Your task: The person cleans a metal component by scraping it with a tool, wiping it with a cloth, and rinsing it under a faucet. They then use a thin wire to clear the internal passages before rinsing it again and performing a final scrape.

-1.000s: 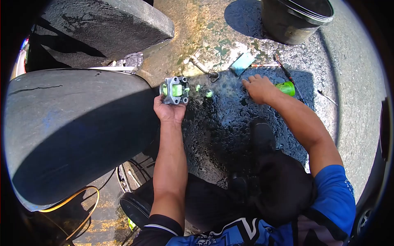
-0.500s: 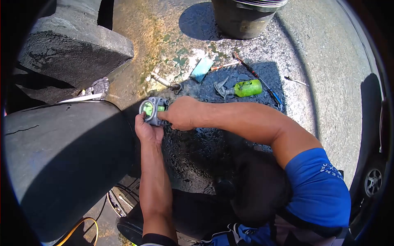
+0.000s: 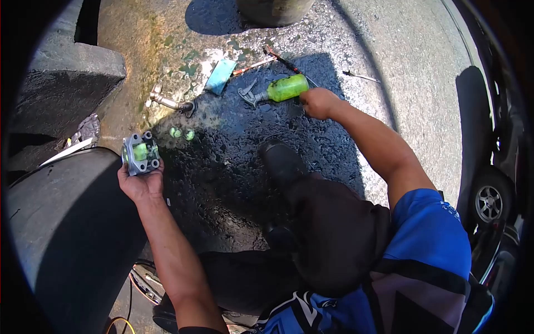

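Observation:
A silver metal housing with bolt holes (image 3: 135,162) rests in my left hand (image 3: 143,183), held from below with the fingers closed about it. Bright green material (image 3: 140,152) shows in its opening. My right hand (image 3: 322,103) is out to the right, closed over the near end of a long thin tool with a red-and-black part (image 3: 285,62); the end in the fist is hidden. Just left of that fist lies a spray bottle of yellow-green liquid (image 3: 287,88) on its side. Two small green pieces (image 3: 176,132) lie on the wet ground right of the housing.
A bent metal pipe fitting (image 3: 169,102), a light-blue block (image 3: 221,75) and a thin dark tool (image 3: 361,77) lie on the ground. A bucket (image 3: 276,12) stands at the top. A large dark rounded body (image 3: 72,222) fills the left; a parked car's wheel (image 3: 489,203) shows right.
My right hand has left the housing and moved right to the long tool, closing on its end. The housing stays in my left hand, turned somewhat. The view has shifted right and down.

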`<state>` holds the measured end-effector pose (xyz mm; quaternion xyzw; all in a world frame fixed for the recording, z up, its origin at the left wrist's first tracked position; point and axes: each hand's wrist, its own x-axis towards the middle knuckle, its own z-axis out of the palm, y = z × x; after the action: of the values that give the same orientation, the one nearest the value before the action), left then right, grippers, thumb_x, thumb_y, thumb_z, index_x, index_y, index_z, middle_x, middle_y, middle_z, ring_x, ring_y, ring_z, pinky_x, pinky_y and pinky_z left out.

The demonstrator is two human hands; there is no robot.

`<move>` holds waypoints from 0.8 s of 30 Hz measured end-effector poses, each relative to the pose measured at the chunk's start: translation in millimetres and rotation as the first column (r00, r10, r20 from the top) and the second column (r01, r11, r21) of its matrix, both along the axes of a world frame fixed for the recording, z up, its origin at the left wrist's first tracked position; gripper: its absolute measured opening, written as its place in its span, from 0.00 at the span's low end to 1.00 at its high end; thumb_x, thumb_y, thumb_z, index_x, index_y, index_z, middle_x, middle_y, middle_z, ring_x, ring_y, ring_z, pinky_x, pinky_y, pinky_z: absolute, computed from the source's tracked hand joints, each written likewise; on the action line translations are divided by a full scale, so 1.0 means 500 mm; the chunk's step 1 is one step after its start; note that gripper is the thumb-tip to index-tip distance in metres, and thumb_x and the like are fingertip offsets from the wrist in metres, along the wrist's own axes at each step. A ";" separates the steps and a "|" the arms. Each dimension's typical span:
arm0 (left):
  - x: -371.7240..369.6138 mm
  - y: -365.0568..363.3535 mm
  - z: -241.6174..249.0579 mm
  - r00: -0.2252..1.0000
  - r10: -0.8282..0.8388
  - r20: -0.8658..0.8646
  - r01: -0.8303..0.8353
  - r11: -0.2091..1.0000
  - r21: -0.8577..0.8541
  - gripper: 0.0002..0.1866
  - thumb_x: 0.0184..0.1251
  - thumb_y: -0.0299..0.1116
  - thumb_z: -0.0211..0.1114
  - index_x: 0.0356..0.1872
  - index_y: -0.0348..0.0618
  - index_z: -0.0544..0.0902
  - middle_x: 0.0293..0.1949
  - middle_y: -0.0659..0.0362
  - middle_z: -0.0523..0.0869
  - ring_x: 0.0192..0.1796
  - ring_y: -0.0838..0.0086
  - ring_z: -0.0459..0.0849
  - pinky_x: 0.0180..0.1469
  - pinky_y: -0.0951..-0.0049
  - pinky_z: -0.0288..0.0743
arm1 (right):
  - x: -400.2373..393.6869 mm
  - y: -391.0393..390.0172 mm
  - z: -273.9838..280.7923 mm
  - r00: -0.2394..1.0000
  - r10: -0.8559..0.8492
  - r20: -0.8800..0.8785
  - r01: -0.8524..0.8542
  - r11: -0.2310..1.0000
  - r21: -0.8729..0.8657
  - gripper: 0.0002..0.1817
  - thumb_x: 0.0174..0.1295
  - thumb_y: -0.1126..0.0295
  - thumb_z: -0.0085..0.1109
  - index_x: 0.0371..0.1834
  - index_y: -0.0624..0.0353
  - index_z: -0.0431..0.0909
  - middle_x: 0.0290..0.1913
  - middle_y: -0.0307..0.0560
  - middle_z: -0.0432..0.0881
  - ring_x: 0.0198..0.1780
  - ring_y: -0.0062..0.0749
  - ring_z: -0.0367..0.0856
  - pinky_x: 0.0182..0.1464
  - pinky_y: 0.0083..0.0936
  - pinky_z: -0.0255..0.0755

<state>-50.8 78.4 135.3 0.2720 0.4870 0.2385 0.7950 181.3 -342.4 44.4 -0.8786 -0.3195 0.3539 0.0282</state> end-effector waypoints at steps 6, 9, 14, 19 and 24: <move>0.037 -0.029 0.002 0.998 -0.048 0.031 0.049 0.998 -0.028 0.27 0.66 0.48 0.49 0.63 0.47 0.77 0.62 0.51 0.79 0.60 0.53 0.78 0.57 0.45 0.69 | -0.131 -0.076 -0.080 1.000 0.021 0.024 -0.022 0.999 0.038 0.21 0.61 0.64 0.65 0.55 0.60 0.76 0.58 0.58 0.77 0.62 0.53 0.78 0.63 0.42 0.73; 0.049 -0.046 0.008 0.996 -0.053 0.069 0.058 0.996 -0.070 0.29 0.65 0.49 0.50 0.63 0.46 0.76 0.62 0.49 0.79 0.59 0.50 0.79 0.55 0.43 0.72 | -0.153 -0.080 -0.108 0.998 -0.054 -0.032 0.055 0.998 0.024 0.23 0.61 0.65 0.66 0.57 0.60 0.72 0.59 0.59 0.76 0.61 0.55 0.77 0.63 0.43 0.73; 0.039 -0.036 0.004 0.989 -0.096 0.109 0.108 0.989 -0.105 0.28 0.66 0.50 0.48 0.63 0.48 0.77 0.60 0.51 0.81 0.58 0.52 0.79 0.54 0.45 0.72 | -0.160 -0.081 -0.129 0.993 -0.112 -0.044 0.112 0.994 0.004 0.24 0.61 0.66 0.64 0.58 0.59 0.69 0.58 0.61 0.78 0.60 0.58 0.79 0.61 0.47 0.74; 0.034 -0.035 0.007 0.983 -0.112 0.148 0.131 0.984 -0.121 0.29 0.65 0.50 0.47 0.61 0.46 0.78 0.57 0.51 0.82 0.55 0.54 0.81 0.50 0.48 0.75 | -0.163 -0.069 -0.115 0.989 -0.148 -0.015 0.147 0.988 -0.040 0.22 0.59 0.65 0.64 0.55 0.60 0.71 0.55 0.61 0.80 0.58 0.58 0.80 0.61 0.47 0.74; 0.031 -0.033 0.008 0.979 -0.086 0.183 0.115 0.982 -0.151 0.29 0.65 0.50 0.49 0.62 0.47 0.78 0.59 0.51 0.82 0.56 0.54 0.81 0.52 0.48 0.72 | -0.172 -0.086 -0.141 0.999 -0.034 -0.011 0.034 0.998 -0.054 0.14 0.58 0.65 0.61 0.43 0.62 0.77 0.52 0.63 0.82 0.56 0.58 0.80 0.60 0.48 0.74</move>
<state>-35.4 61.7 139.4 0.2092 0.4184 0.1809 0.8651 95.1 -385.2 -25.8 -0.8823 -0.2946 0.3670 0.0125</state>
